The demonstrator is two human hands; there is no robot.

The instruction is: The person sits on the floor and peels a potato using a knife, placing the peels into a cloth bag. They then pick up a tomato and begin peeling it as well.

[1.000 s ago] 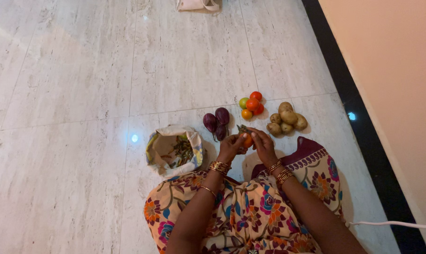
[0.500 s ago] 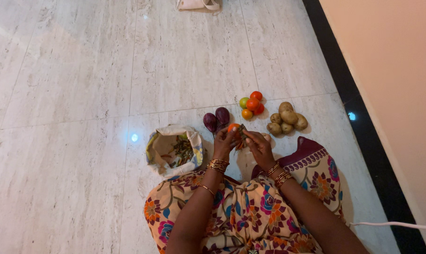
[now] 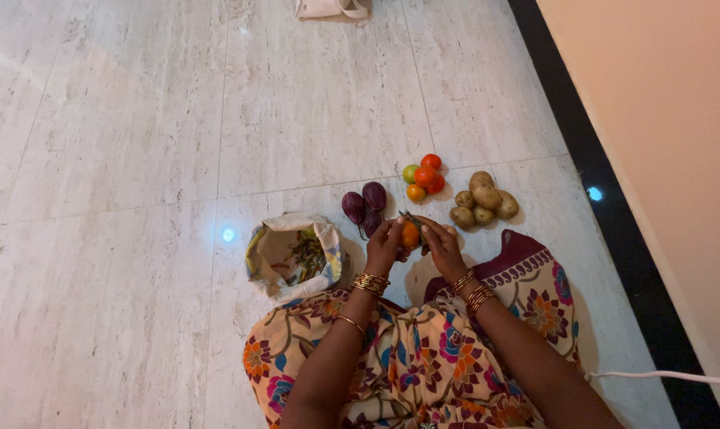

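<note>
Both hands hold one small orange fruit [image 3: 409, 235], probably a tomato, above the floor [image 3: 121, 159] near the aubergines [image 3: 364, 205]. Left hand [image 3: 385, 246] fingers curl around it; right hand [image 3: 442, 248] fingertips pinch its stem end. Judged light, smooth, easily bruised: grip the sides gently.

Pale marble floor [image 3: 121, 159], black skirting [image 3: 614, 206], seemingly peach wall [image 3: 678, 119].

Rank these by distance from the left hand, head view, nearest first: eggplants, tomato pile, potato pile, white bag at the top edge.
From the left hand:
1. Eggplants, just beyond the hand on the floor.
2. Tomato pile, farther out and to the right.
3. Potato pile, right of the tomatoes, toward the wall.
4. White bag, far off at the top edge of the view.
</note>
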